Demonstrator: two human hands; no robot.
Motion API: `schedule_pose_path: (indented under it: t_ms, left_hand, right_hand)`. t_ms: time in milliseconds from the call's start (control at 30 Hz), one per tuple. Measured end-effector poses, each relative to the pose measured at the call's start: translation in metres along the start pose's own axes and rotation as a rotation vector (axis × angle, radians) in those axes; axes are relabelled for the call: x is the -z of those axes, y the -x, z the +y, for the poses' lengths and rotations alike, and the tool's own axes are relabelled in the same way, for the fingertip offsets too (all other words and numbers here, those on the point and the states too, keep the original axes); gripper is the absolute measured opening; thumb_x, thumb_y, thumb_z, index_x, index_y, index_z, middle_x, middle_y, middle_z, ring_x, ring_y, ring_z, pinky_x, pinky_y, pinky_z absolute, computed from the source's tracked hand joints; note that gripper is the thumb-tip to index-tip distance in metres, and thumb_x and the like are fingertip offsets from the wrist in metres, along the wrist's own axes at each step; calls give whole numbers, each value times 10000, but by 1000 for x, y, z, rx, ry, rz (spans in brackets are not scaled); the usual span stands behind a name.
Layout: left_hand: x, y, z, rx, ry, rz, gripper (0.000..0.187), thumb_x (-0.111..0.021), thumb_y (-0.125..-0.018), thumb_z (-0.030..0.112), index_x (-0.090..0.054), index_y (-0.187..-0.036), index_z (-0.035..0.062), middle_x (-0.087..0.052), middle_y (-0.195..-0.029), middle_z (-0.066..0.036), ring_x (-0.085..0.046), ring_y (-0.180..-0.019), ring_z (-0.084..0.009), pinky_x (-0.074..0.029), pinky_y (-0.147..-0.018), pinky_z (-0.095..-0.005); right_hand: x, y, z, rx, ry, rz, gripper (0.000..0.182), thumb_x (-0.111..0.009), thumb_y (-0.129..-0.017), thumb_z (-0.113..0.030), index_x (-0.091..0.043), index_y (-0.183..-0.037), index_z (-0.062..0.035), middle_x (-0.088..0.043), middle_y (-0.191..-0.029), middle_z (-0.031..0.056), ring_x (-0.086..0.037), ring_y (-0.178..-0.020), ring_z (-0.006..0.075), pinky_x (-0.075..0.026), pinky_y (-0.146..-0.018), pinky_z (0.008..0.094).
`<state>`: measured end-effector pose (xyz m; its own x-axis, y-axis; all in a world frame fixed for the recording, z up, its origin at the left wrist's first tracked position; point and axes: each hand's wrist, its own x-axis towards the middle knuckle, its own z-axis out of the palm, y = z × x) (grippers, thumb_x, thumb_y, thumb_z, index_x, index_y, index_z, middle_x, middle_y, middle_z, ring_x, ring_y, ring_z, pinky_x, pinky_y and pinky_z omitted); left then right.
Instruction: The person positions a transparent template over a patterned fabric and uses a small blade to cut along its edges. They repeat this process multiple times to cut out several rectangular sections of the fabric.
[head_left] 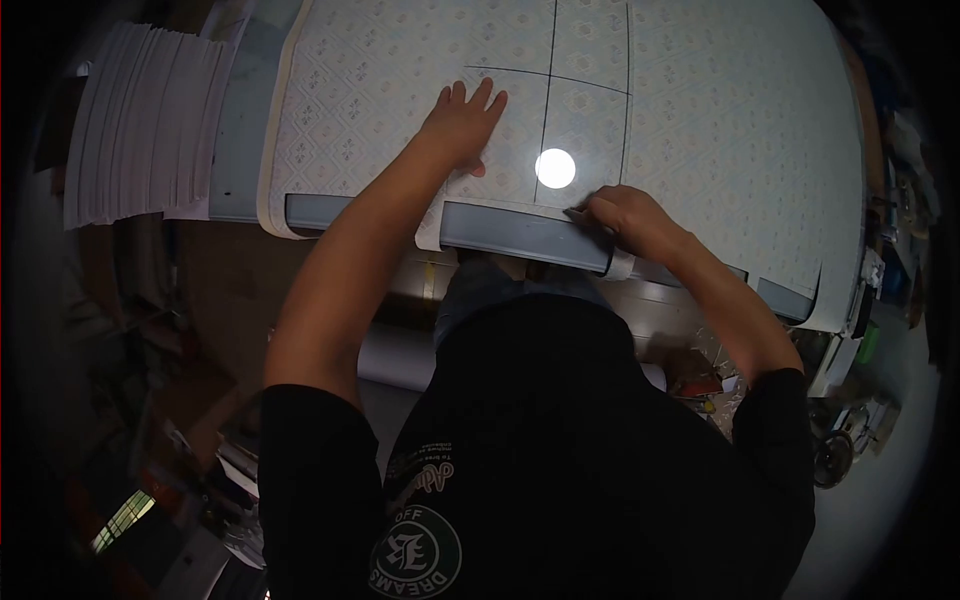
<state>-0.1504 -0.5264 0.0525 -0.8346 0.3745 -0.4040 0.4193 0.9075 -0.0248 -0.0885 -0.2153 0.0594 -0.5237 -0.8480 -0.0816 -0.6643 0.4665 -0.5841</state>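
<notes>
While the left hand (462, 130) lies flat on the patterned sheet (730, 130) with its fingers spread, the right hand (632, 220) pinches a small dark tool (573, 213) at the sheet's near edge. The tool's exact kind is hard to tell. The sheet covers most of the desk (228, 165), and rectangular gaps along its near edge show the desk's blue-grey front; narrow strips of it hang over between them. Dark lines (546, 120) run lengthwise and across the sheet, between and beyond the hands. A round bright spot (555, 168) shows between the hands, nearer the right one. To the left stands a paper stack (150, 125); below the desk lies a pale roll (392, 358).
</notes>
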Motion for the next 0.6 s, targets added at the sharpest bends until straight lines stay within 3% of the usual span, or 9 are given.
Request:
schedule_pose_path:
  t_ms: [133,267,433,600]
  left_hand:
    - [-1,0,-3,-24,15,20,1260,-982,-592,274,-274,-1626,139,-245,-1690,-176,-319,-1473,-519,-297,-1221,-559]
    - [-10,-1,-12,-74,40,68,1275,-983,-573,298,-277,-1626,156,-252,-1691,-167,-330,-1468,-513,-313,-1198,-578]
    - [-15,-3,-15,-66,33,76,1282,-981,-553,302,-287,-1625,191,-259,-1692,-154,-334,-1466,-512,-320,-1190,-579]
    - [-18,-3,-16,-68,61,100,1272,-979,-552,297,-297,-1622,202,-263,-1690,-151,-341,-1464,-506,-318,-1190,-583]
  right_hand:
    - [-39,-65,-16,167,20,193,99,-599,-906,-79,-639,-992,-53,-694,-924,154,-696,-885,347,-554,-787,450]
    - [-61,-121,-42,215,-26,194,71,-582,-903,-77,-606,-965,-52,-688,-884,162,-700,-812,371,-562,-718,466]
    - [-64,-143,-54,130,-58,117,67,-569,-926,-98,-589,-985,-74,-685,-888,172,-700,-734,380,-560,-628,482]
    - [-66,-147,-52,115,-90,100,94,-580,-942,-123,-594,-1027,-87,-690,-912,174,-704,-762,383,-566,-667,483]
